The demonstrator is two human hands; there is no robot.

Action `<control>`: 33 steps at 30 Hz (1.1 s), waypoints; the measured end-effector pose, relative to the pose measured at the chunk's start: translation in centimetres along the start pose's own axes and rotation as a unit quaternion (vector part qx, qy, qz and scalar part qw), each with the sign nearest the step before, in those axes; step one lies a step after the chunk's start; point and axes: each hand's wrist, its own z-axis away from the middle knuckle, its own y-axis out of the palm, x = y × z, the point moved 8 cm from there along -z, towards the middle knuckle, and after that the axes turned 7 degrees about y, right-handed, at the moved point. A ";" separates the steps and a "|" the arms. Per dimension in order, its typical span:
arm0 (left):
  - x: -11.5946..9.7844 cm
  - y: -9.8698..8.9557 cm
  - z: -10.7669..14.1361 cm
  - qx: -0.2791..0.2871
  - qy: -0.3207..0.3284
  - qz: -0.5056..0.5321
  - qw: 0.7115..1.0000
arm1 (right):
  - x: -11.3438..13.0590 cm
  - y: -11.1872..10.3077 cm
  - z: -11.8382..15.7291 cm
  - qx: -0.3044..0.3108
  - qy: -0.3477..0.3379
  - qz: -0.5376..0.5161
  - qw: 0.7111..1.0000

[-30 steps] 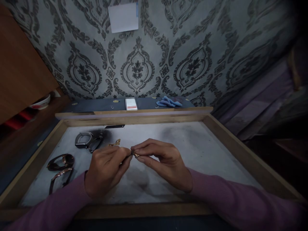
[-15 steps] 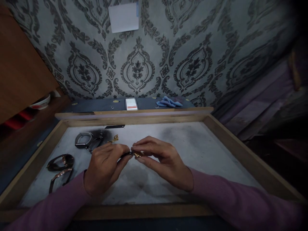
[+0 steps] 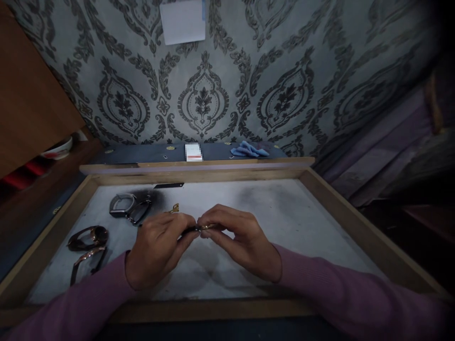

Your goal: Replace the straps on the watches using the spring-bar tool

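Observation:
My left hand (image 3: 159,246) is closed, thumb and forefinger pinching a thin dark piece that looks like a watch strap (image 3: 191,230). Opposite it, fingertips almost touching, my right hand (image 3: 241,239) pinches the small gold-coloured part of what looks like a wristwatch (image 3: 206,228). Fingers cover most of it. To the left lie a grey wristwatch (image 3: 122,205), a black-banded one (image 3: 139,213), a dark watch with a round face (image 3: 93,234) and a rose-gold one (image 3: 88,255). A gold-coloured piece (image 3: 175,208) shows just behind my left hand.
A wooden rim (image 3: 337,220) surrounds the white work surface (image 3: 305,255). Near its back edge lies a flat black strip (image 3: 169,185). A blue cloth (image 3: 250,149) and a small white box (image 3: 193,152) sit on the ledge behind. A wooden cabinet (image 3: 39,85) stands at left.
Both hands stay together over the surface. The gold-coloured part has turned and now shows thinner between my fingertips. My left hand has shifted slightly right.

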 end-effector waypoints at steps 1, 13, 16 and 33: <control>0.0 0.1 0.0 0.002 -0.001 0.002 1.000 | -0.2 0.0 0.0 0.002 0.013 -0.006 1.000; 1.6 1.8 0.4 0.081 -0.106 0.164 0.977 | -2.8 0.7 0.0 -0.001 0.157 -0.129 0.979; 2.0 2.0 0.3 0.083 -0.130 0.184 0.971 | -3.1 0.8 0.1 0.004 0.156 -0.131 0.979; 2.5 2.0 0.3 0.080 -0.151 0.162 0.972 | -3.2 1.5 0.7 0.034 0.160 -0.111 0.980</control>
